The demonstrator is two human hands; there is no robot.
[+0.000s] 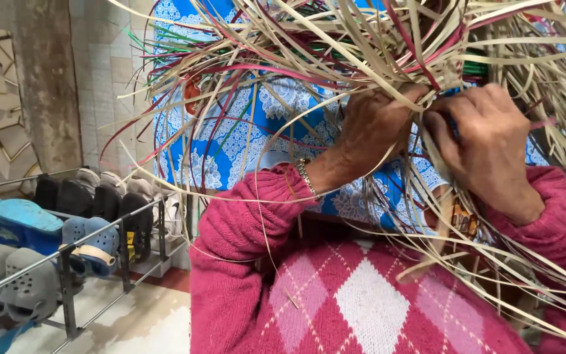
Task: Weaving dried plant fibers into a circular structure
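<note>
In front of me, filling the upper half of the view, is a tangle of pale woven strips [361, 46] with red and green ones mixed in, fanning out in all directions. My left hand [375, 128] is closed around a gathered bunch of these strips near the centre, fingers curled tight into the weave. My right hand [486, 147] sits just beside it, touching the same bunch, fingers bent and pinching strips; I cannot tell exactly how many it has. A metal bracelet [306, 177] sits on my left wrist, above pink knitted sleeves [244, 223]. Behind the strips hangs a blue patterned cloth [230, 144]. Off to the left stands a metal shoe rack [67, 262] holding sandals and clogs.
</note>
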